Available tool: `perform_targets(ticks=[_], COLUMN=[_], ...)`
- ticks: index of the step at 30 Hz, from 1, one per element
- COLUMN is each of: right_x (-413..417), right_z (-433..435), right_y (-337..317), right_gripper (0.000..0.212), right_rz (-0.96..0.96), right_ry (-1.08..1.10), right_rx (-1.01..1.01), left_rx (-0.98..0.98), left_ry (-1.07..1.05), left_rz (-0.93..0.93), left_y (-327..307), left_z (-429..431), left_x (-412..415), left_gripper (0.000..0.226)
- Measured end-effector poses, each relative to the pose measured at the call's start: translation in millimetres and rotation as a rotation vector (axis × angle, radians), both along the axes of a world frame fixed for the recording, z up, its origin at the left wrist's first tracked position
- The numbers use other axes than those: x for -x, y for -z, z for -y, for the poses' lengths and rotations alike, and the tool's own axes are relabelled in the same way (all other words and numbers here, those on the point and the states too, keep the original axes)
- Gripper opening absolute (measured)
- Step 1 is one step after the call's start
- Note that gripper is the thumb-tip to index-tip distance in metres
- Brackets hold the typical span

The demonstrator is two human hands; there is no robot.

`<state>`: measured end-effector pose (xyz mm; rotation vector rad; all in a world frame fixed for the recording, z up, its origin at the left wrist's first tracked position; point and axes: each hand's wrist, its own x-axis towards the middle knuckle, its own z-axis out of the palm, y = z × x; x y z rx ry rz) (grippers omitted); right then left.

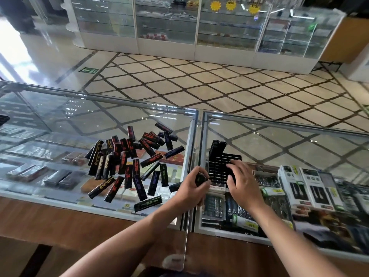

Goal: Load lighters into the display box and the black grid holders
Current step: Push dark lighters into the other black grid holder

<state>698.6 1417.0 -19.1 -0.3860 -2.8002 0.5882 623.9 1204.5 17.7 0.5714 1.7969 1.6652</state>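
A shop: a glass counter point(99, 108) holds priced goods, and glass display cabinets point(165, 23) line the tiled floor point(199, 80).

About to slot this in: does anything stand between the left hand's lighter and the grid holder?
Nothing visible between the lighter in the left hand and the near-left slots of the black grid holder. The right hand covers its right side, and loaded lighters fill the far-left corner.

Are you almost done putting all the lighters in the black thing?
Not nearly. Only a few loaded lighters stand in the far corner of the black grid holder, and most slots look empty. The left hand grips a held lighter beside the holder, and the right hand rests on it. Lots of loose lighters lie on the glass counter, waiting.
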Motion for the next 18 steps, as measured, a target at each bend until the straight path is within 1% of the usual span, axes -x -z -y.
perform_targets(ticks=[2, 5, 7, 8, 11, 15, 18], right_x=[-5.1, -18.2, -24.8, -26.0, -27.8, -27.0, -27.2], right_z=[8.4, 32.9, 53.0, 61.8, 79.8, 79.4, 78.7], right_y=[-0.9, -6.5, -10.1, -10.7, -7.3, -4.6, -4.0], right_gripper=[0.047, 0.040, 0.037, 0.035, 0.038, 0.040, 0.048], right_rz=[-0.043, -0.179, -0.248, -0.267, -0.261, -0.245, -0.231], right_ry=[0.055, 0.109, 0.131, 0.139, 0.100, 0.066, 0.040], right_rx=[-0.014, -0.010, 0.017, 0.026, 0.005, -0.041, -0.069], left_rx=[-0.032, -0.076, -0.090, -0.085, -0.104, -0.169, -0.149], left_ry=[0.004, 0.007, 0.022, 0.026, 0.017, 0.051, 0.049], left_rz=[0.054, 0.166, 0.187, 0.182, 0.218, 0.354, 0.363], left_y=[0.1, -3.0, -5.3, -5.2, -4.1, -2.9, -4.3], left_z=[1.1, 3.5, 3.8, 3.1, 0.5, 0.1, -0.4], left_x=[1.1, 2.9, 3.4, 4.0, 6.5, 9.8, 9.6], left_gripper=[0.011, 0.020, 0.026, 0.024, 0.019, 0.026, 0.028])
